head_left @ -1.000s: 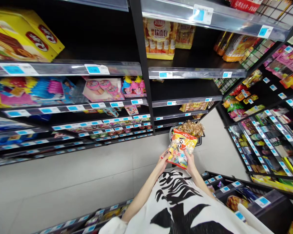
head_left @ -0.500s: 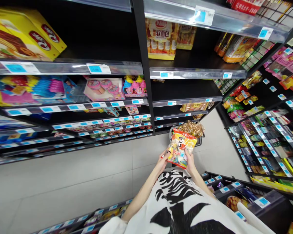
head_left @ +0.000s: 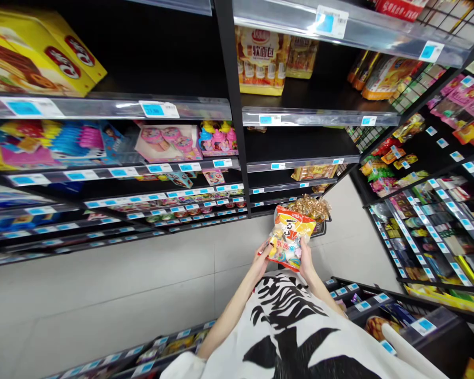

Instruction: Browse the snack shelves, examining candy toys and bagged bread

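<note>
A red and yellow bag of candy (head_left: 290, 237) is held in front of my body, its printed front facing up at me. My left hand (head_left: 264, 252) grips its lower left edge, thumb on top. On the opposite side my right hand (head_left: 306, 257) closes round the right edge. Beyond the bag stands a dark shopping basket (head_left: 322, 230) on the floor, partly hidden by it. Shiny gold-brown wrapped packs (head_left: 310, 207) fill the visible part of the basket.
Black shelves with price tags rise ahead, holding soft bread packs (head_left: 262, 60), yellow boxes (head_left: 39, 52) and pink toy-like packages (head_left: 168, 142). Another snack shelf (head_left: 418, 221) stands at right. Grey tile floor (head_left: 142, 284) runs to the left. A low shelf (head_left: 363, 305) is close behind at lower right.
The bag has tilted and shifted slightly left and up in both hands, showing a little more of the gold-brown packs. The grip stays the same.
</note>
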Available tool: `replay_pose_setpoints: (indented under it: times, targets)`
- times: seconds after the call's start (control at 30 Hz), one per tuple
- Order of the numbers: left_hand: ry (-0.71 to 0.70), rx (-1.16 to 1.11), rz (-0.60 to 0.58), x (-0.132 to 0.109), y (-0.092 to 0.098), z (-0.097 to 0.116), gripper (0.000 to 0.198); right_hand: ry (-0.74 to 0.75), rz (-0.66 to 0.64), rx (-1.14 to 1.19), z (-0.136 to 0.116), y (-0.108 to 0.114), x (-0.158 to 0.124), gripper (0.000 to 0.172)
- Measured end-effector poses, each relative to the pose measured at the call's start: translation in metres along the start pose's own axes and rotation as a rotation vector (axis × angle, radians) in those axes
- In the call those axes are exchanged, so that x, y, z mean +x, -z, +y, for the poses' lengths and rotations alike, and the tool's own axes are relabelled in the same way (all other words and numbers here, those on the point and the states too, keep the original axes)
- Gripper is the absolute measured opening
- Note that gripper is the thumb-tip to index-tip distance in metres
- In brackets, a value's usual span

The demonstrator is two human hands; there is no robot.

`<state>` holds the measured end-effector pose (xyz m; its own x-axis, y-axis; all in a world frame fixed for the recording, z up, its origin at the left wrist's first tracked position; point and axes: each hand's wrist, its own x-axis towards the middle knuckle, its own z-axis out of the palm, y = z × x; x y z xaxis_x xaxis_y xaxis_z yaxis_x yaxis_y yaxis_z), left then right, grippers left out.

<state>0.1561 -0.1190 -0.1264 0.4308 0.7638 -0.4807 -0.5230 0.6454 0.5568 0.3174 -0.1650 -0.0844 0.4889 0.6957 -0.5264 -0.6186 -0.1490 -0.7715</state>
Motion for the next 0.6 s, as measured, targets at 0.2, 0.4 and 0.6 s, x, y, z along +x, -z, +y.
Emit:
replay_pose_setpoints:
  times: [0.2, 0.4, 0.6]
  targets:
    - [-0.005, 0.004, -0.010, 0.000, 0.001, 0.000, 0.061, -0.017, -0.006, -0.025, -0.002, 0.002, -0.001, 0.040]
    - [0.009, 0.004, -0.006, 0.000, 0.000, -0.001, 0.067, -0.007, 0.014, -0.037, -0.001, 0.007, 0.001, 0.046]
    - [-0.010, 0.013, -0.012, -0.003, -0.004, -0.001, 0.066, -0.008, 0.051, -0.051, 0.002, 0.015, 0.004, 0.048]
